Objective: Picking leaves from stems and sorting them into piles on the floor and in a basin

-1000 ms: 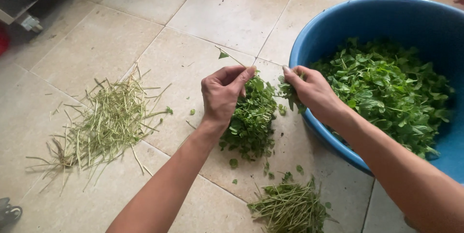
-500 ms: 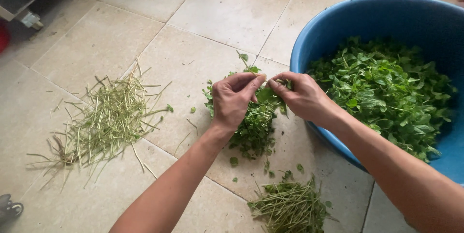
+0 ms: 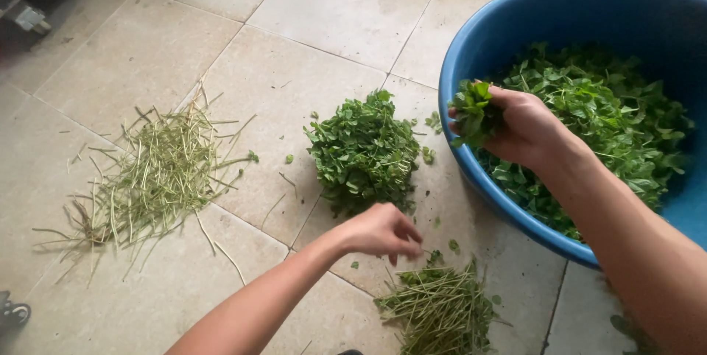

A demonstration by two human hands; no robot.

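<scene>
A small bunch of green leafy sprigs [image 3: 473, 110] is sitting pinched in the right hand [image 3: 524, 128], fingers closing around it above the round blue plastic basin's rim [image 3: 471, 178]. The left hand [image 3: 381, 231], fingers loosely curled and holding nothing, is hovering over 1 pile of cut green stems [image 3: 440, 309], just below the heap of picked green leaves [image 3: 364, 152].

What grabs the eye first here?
The big blue basin at the right, full of green leaves, with the right hand over its rim gripping a leafy sprig. Mid-floor lies a heap of picked leaves; the left hand hovers below it, just above a small stem bundle. A larger pile of bare stems sprawls at the left on the beige tiles.
</scene>
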